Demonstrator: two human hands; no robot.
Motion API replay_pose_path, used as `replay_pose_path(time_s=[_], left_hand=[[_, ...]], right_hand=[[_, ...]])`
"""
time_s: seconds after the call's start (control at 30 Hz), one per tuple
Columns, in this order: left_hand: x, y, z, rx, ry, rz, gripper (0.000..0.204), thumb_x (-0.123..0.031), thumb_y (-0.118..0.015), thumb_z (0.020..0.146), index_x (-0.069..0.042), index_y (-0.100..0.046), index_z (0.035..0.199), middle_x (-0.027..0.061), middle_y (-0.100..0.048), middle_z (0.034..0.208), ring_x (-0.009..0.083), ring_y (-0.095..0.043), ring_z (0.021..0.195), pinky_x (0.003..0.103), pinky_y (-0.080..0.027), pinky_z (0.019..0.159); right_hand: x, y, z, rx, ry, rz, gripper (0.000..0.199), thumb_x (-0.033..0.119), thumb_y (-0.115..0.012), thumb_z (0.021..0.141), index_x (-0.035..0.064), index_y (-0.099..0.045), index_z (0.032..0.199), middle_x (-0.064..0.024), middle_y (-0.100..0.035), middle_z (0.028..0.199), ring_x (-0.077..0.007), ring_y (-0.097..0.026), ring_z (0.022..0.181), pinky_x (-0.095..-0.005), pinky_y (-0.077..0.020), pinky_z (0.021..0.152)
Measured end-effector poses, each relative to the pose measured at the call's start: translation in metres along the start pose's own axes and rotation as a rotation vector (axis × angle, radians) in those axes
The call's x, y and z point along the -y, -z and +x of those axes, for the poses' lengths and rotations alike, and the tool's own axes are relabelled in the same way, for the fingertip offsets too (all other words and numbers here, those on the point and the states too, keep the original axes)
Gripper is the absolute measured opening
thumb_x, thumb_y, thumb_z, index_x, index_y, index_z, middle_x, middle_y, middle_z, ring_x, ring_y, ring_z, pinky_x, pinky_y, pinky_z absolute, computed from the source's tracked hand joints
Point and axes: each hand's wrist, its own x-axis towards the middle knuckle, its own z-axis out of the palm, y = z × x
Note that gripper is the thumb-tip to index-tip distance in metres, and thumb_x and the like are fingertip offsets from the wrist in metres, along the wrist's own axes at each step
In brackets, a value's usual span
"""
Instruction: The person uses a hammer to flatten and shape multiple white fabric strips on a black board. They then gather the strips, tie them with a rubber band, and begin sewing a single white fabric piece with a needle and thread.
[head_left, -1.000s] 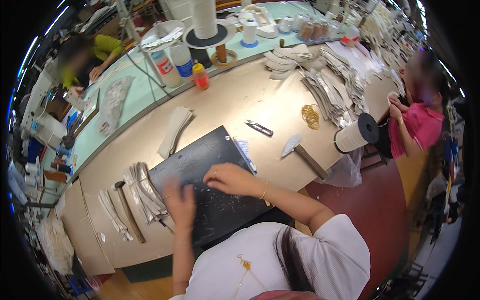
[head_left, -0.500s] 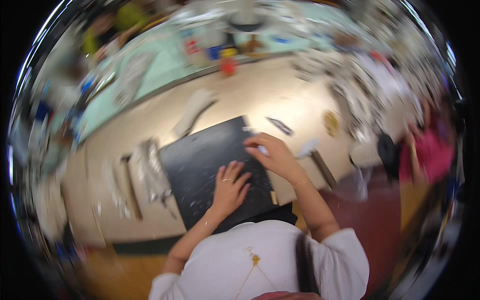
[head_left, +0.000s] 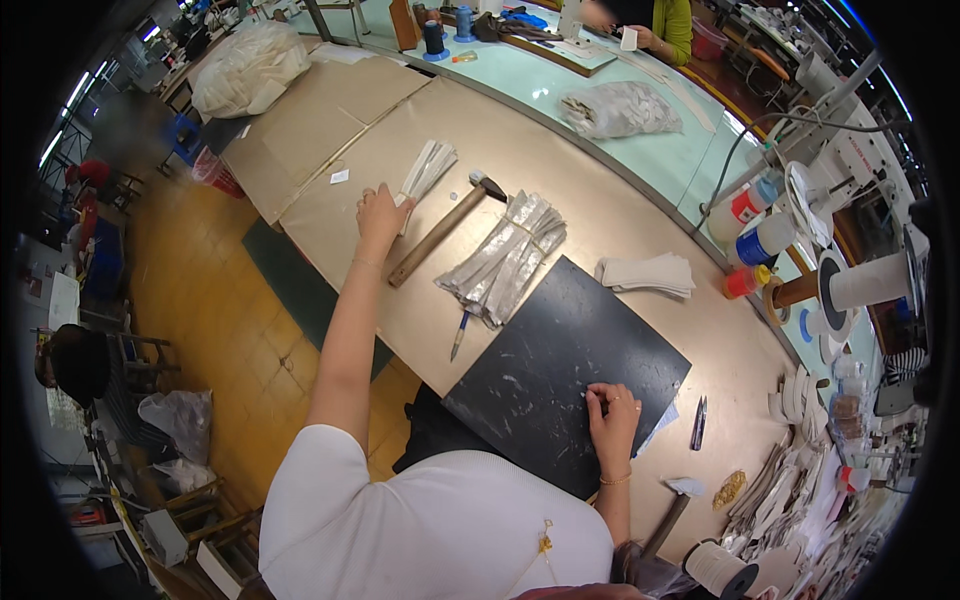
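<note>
My left hand [head_left: 379, 220] reaches out over the table to a bundle of pale strips [head_left: 428, 172]. Its bent fingers and thumb close on the bundle's near left side. On the black mat [head_left: 560, 350] rests my right hand [head_left: 614, 425], fingers curled together near the mat's right edge; whatever they may hold is hidden. A hammer [head_left: 440, 235] lies between the strips and a larger banded bundle of grey-white strips [head_left: 505, 255]. A thin blue pen-like tool [head_left: 460, 336] points toward me beside the mat.
Beyond the mat sits a stack of pale pieces [head_left: 648, 274]. Small snips [head_left: 699, 424], a second hammer [head_left: 668, 520] and a gold-coloured heap [head_left: 730, 489] lie to the right. Bottles [head_left: 765, 238] and a thread spool [head_left: 870, 283] stand far right. Across the glass-topped table [head_left: 540, 90] another person works.
My view has swung left. My left hand has gone from the mat out to the pale strips at the left. My right hand stays over the mat, now lower, near its right edge.
</note>
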Motion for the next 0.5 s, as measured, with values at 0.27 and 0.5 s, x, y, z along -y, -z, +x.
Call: replay_pose_path(time_s=[0.27, 0.5], left_hand=[[0.007, 0.021, 0.044, 0.347, 0.145, -0.544, 0.055, -0.028, -0.083, 0.077, 0.002, -0.057, 0.115, 0.0149, -0.068, 0.093, 0.0236, -0.067, 0.08, 0.036, -0.055, 0.07], [-0.082, 0.12, -0.044, 0.663, -0.063, -1.153, 0.06, -0.018, -0.074, 0.089, -0.012, -0.043, 0.14, 0.0075, -0.067, 0.09, 0.0119, -0.063, 0.074, 0.027, -0.051, 0.062]], right_hand=[[0.001, -0.007, 0.004, -0.077, -0.048, -0.01, 0.007, 0.013, -0.072, 0.086, 0.0105, -0.069, 0.091, -0.0029, -0.061, 0.078, -0.02, -0.056, 0.069, -0.0353, -0.0374, 0.073], [0.05, 0.03, 0.053, -0.128, 0.164, 0.16, 0.027, 0.012, -0.074, 0.083, 0.0104, -0.068, 0.11, -0.0082, -0.063, 0.115, -0.0274, -0.059, 0.109, -0.0428, -0.0417, 0.098]])
